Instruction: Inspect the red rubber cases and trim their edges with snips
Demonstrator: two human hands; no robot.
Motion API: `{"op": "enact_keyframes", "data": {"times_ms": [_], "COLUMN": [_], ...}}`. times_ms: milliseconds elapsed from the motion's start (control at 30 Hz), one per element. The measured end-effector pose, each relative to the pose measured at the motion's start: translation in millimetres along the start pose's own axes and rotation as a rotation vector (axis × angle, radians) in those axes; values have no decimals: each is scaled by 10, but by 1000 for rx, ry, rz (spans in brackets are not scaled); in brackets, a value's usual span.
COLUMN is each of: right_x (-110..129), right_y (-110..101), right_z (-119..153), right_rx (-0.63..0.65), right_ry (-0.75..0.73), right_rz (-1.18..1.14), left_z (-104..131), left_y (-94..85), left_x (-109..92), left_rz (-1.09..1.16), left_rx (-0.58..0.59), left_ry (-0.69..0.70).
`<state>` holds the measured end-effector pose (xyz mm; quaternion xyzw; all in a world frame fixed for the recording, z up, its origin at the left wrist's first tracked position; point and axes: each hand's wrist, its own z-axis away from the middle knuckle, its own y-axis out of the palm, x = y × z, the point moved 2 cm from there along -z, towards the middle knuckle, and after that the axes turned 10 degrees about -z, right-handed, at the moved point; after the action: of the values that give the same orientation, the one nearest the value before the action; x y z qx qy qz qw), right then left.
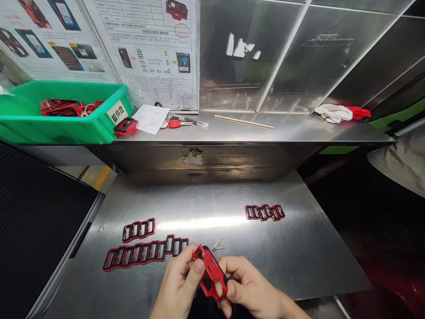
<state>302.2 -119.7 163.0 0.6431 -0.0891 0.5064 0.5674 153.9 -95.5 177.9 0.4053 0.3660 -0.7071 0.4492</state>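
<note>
Between my two hands, above the front of the metal table, is a red and black plastic frame [212, 268], tilted with its red side facing me. My left hand [182, 281] grips its left end, thumb on the red face. The fingers of my right hand [245, 283] pinch the lower right end. Just beyond the frame lies a small pair of nippers [218, 245]. Left of my hands, similar frames lie in a long overlapping row [136, 253], with a shorter row [138, 229] behind it. Another row of frames [264, 212] lies at the back right.
On the raised shelf stand a green bin [66, 130] holding red parts, a loose red part [126, 127], a paper slip [152, 118], red keys [179, 124], pens [191, 120], a wooden stick [244, 122] and white cloth [334, 113]. A grey sleeve [401, 159] shows at right.
</note>
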Motion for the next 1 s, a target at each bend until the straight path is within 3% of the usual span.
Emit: {"op": "enact_keyframes", "data": {"times_ms": [133,267,400,533,600,833,1000], "right_x": [59,228,300,246,215,158,157], "right_y": [26,80,122,135,134,140,164], "right_z": [37,95,117,109,101,101,98], "right_rx": [-5,-90,-91,-69,-69,-43,-44], "right_ry": [-65,-244,-392,-588,-596,-301,-369], "right_rz": [105,510,780,832,766,536,519], "left_z": [9,20,46,85,88,67,105], "left_y": [28,32,-86,-215,-246,-198,-192], "left_x": [-15,53,70,-48,-102,-89,-63], "left_rz": [28,79,-122,-507,-689,-816,-771], "left_rx": [6,-112,-318,-303,-295,-373,-358], "left_ry": [33,146,566,1133,1279,1311,1231]}}
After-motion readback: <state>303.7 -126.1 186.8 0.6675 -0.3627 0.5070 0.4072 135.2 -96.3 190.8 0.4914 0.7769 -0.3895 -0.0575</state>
